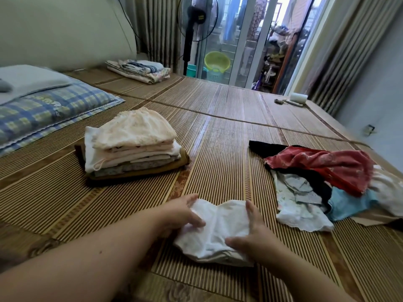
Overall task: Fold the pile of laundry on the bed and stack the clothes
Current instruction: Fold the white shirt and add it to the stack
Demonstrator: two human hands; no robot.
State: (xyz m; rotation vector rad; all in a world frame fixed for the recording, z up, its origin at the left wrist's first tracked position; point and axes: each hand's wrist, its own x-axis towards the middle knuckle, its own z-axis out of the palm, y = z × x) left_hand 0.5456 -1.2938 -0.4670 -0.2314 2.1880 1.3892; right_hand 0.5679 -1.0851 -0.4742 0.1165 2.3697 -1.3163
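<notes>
bed mat (218, 127): slatted bamboo, ribbed, faint sheen on the strips
white garment (218, 232): thin cloth, matt, creased
folded stack (130, 147): soft matt cloth, cream top piece with a frilled edge
red garment (322, 168): smoother cloth, slight gloss
pillow (50, 110): checked woven cloth
basin (217, 61): green plastic, glossy

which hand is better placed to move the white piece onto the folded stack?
Left, most likely. The folded stack lies left of the white garment, on the side of the left hand, which grips the garment's edge. The right hand rests flat on it, nearer the unfolded pile.
</notes>
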